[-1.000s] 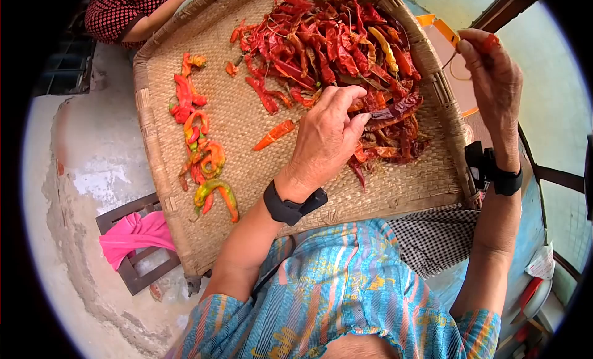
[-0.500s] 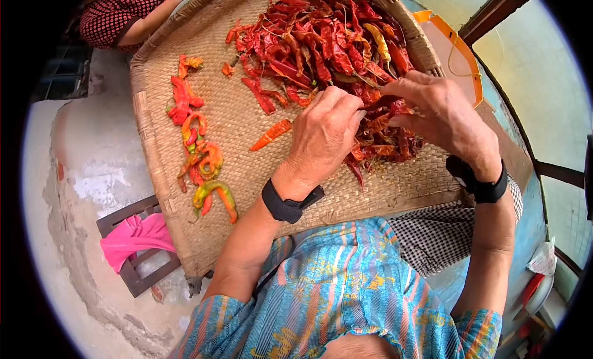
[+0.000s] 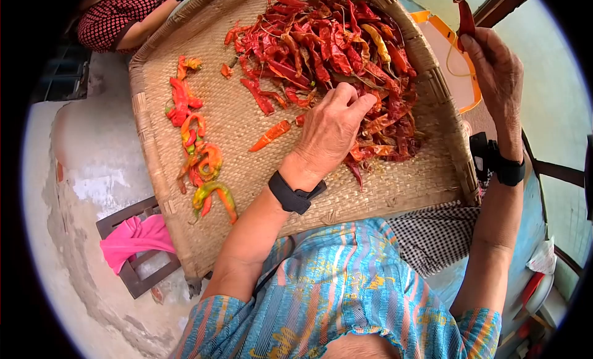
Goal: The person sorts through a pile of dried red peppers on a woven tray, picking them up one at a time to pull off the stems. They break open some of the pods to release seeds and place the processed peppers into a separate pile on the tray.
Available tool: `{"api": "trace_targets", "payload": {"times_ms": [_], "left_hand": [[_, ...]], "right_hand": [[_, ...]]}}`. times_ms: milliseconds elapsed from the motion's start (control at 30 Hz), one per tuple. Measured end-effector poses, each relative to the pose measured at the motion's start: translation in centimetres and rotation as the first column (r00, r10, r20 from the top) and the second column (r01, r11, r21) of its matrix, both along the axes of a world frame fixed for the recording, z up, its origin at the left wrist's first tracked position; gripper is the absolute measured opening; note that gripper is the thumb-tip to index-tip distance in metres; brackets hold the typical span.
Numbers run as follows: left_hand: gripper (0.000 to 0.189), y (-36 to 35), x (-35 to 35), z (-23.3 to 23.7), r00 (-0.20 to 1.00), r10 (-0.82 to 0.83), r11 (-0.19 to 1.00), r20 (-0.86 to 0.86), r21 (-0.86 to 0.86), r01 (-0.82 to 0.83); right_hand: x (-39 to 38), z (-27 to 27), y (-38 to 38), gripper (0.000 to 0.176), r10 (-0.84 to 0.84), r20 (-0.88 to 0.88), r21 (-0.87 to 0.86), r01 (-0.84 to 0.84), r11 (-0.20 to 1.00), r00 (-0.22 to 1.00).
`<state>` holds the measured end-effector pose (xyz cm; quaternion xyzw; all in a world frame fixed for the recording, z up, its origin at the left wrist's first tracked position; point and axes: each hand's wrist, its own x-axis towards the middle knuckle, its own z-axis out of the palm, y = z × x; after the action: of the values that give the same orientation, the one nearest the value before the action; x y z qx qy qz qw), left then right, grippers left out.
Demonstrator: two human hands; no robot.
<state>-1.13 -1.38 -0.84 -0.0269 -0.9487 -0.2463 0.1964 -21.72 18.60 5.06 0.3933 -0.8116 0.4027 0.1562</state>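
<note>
A heap of dried red chilies (image 3: pixel 327 41) covers the upper right of a woven tray (image 3: pixel 157 99). My left hand (image 3: pixel 330 130) rests at the heap's lower left side, its fingers curled; whatever they grip is hidden. Up beyond the tray's right rim, my right hand (image 3: pixel 501 71) pinches one dark red chili (image 3: pixel 465 22) between thumb and fingers. A single orange chili (image 3: pixel 270 136) lies just left of my left hand. Along the tray's left side runs a line of twisted red, orange and greenish peppers (image 3: pixel 212 158).
An orange-rimmed container (image 3: pixel 454 75) stands beyond the tray's right side, below my raised hand. Another person's arm (image 3: pixel 142 28) is at the upper left. A pink cloth (image 3: pixel 136 238) drapes over a dark stool (image 3: pixel 130 278) at left. Checked fabric (image 3: pixel 432 238) shows below the tray.
My right hand has left the heap and risen up and right, past the tray's rim, carrying a dark red chili. My left hand stays over the heap, shifted slightly to the right.
</note>
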Motion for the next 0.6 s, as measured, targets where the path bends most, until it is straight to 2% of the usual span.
{"api": "trace_targets", "payload": {"times_ms": [33, 100, 133, 167, 233, 300, 333, 367, 433, 500, 567, 600], "left_hand": [[0.037, 0.2, -0.2, 0.0, 1.000, -0.004, 1.000, 0.001, 0.001, 0.004], [0.034, 0.4, -0.4, 0.0, 0.999, 0.035, 0.992, 0.005, -0.125, -0.034], [0.034, 0.4, -0.5, 0.0, 0.999, 0.032, 0.992, 0.006, -0.126, -0.031], [0.033, 0.4, -0.5, -0.1, 0.999, 0.034, 0.993, -0.007, -0.109, -0.034], [0.031, 0.2, -0.4, -0.2, 0.999, 0.035, 0.995, -0.021, -0.093, -0.037], [0.029, -0.2, 0.0, -0.3, 0.992, 0.084, 0.994, -0.091, 0.072, -0.077], [0.020, -0.3, 0.3, 0.1, 0.990, 0.126, 0.982, -0.067, 0.150, -0.115], [0.020, -0.4, 0.8, 0.8, 0.990, 0.127, 0.982, -0.068, 0.150, -0.115], [0.016, -0.3, 2.1, 2.3, 0.978, 0.208, 0.908, 0.003, 0.371, -0.194], [0.017, -0.1, 3.1, 2.7, 0.978, 0.207, 0.895, -0.003, 0.404, -0.189], [0.017, 0.5, 3.9, 3.3, 0.988, 0.143, 0.895, -0.051, 0.432, -0.108], [0.011, 0.9, 4.2, 3.8, 0.991, 0.136, 0.886, -0.014, 0.449, -0.115]], "right_hand": [[-0.7, -0.4, 0.5, 0.015, -0.004, 0.001, 0.001, 0.004, 1.000, 1.000], [-1.5, -0.9, 1.0, 0.020, -0.195, -0.134, 0.167, 0.217, 0.962, 0.971], [-1.6, -0.8, 1.1, 0.024, -0.266, -0.094, 0.301, 0.282, 0.911, 0.959], [-1.4, -1.0, 0.9, 0.024, -0.268, -0.095, 0.301, 0.284, 0.910, 0.959], [-0.6, -1.3, 0.1, 0.021, -0.126, -0.119, 0.124, 0.141, 0.982, 0.985], [0.9, -0.7, -0.6, 0.019, -0.079, -0.132, 0.111, 0.094, 0.989, 0.988], [1.8, -0.4, -0.9, 0.019, 0.028, -0.020, 0.108, -0.025, 0.994, 0.999], [2.7, -0.1, -1.3, 0.018, 0.135, 0.092, 0.091, -0.144, 0.985, 0.987], [4.5, 0.3, -2.3, 0.019, 0.392, 0.163, 0.093, -0.410, 0.908, 0.905], [6.9, 0.8, -3.3, 0.026, 0.462, 0.302, 0.134, -0.517, 0.846, 0.834], [8.1, -0.5, -4.1, 0.032, 0.582, 0.272, 0.100, -0.624, 0.775, 0.766], [8.5, -0.4, -4.2, 0.027, 0.574, 0.339, 0.165, -0.648, 0.744, 0.745]]}}
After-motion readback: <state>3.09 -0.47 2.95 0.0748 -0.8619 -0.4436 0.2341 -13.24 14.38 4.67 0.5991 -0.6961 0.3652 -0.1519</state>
